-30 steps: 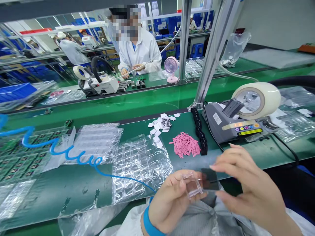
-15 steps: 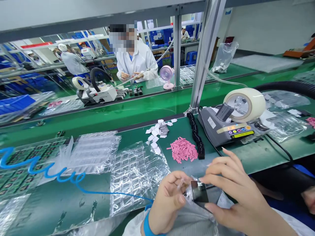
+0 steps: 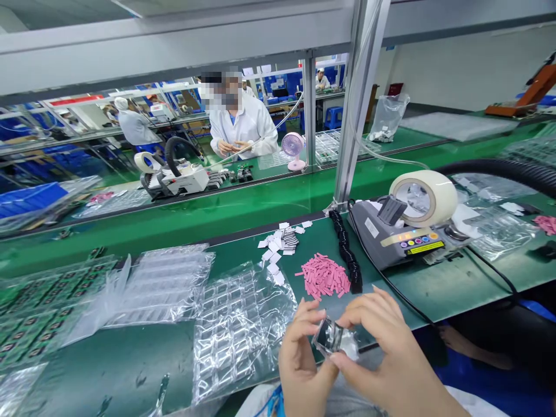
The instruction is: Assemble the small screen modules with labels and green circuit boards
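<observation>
Both hands meet at the front edge of the bench around a small, glossy dark square panel with clear film about it. The fingertips of my left hand grip its left side. My right hand pinches the right side between thumb and fingers. The panel is tilted, and the fingers partly cover it. A blue band circles my left wrist. Just beyond the hands lie a pile of pink strips and scattered white pieces. A clear compartment tray in plastic lies left of my left hand.
A grey tape dispenser with a tape roll stands at right. Beside it runs a black strip. Stacked clear trays and green circuit boards lie at left. A metal post rises behind; a co-worker sits opposite.
Both hands have drawn closer together. The panel has shifted slightly left and up and turned, from lying nearly face-on to a steeper tilt. The view has tipped upward a little.
</observation>
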Demonstrator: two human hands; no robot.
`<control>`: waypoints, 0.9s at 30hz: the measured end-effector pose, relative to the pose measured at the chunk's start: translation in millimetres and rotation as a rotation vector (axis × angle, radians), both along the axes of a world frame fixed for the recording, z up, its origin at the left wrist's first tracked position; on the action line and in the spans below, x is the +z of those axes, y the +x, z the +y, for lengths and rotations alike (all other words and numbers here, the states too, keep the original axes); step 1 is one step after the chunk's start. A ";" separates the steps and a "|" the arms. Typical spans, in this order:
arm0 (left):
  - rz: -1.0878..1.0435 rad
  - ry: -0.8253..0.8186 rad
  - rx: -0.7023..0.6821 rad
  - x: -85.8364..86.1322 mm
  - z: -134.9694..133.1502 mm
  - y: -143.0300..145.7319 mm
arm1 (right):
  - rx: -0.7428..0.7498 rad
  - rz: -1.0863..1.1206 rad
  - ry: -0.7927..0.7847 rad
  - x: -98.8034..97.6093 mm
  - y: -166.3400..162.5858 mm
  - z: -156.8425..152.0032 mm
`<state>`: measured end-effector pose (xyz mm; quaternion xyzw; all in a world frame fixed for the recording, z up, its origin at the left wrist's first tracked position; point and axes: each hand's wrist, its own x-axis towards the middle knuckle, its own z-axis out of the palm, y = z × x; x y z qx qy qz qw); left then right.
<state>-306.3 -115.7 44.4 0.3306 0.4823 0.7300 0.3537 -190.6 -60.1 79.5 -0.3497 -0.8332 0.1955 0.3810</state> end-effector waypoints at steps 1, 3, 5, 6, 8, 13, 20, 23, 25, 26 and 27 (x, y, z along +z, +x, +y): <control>-0.005 0.002 0.046 -0.8 0.2 1.4 | -0.010 0.013 -0.003 -0.6 -3.1 -0.6; -0.023 0.003 0.112 -2.7 1.1 3.9 | -0.027 0.024 -0.008 -1.7 -8.7 -2.0; -0.074 -0.002 0.137 -4.9 2.4 5.1 | -0.035 -0.011 -0.039 -2.7 -11.6 -3.3; -0.128 -0.028 0.120 -5.8 3.1 5.1 | -0.039 -0.045 -0.076 -3.3 -11.7 -3.6; -0.295 -0.122 0.032 -7.4 4.3 3.0 | -0.032 -0.099 -0.172 -4.8 -9.2 -1.8; -0.760 -0.222 -0.222 -12.3 1.6 -16.9 | 0.060 -0.170 -0.324 -15.2 -5.3 33.2; -0.949 -0.362 -0.356 -20.9 -10.4 -61.7 | 0.057 -0.417 -0.324 -43.8 -45.2 124.7; -0.895 -0.384 -0.357 -22.6 -14.5 -72.9 | 0.075 -0.556 -0.294 -61.7 -71.9 134.3; -0.871 -0.378 -0.355 -21.5 -16.7 -76.4 | 0.108 -0.626 -0.265 -75.6 -90.4 128.9; -0.860 -0.371 -0.356 -20.0 -17.5 -77.2 | 0.121 -0.650 -0.248 -82.2 -98.8 124.8; -0.852 -0.361 -0.361 -18.1 -18.2 -77.5 | 0.129 -0.665 -0.230 -87.9 -106.0 120.9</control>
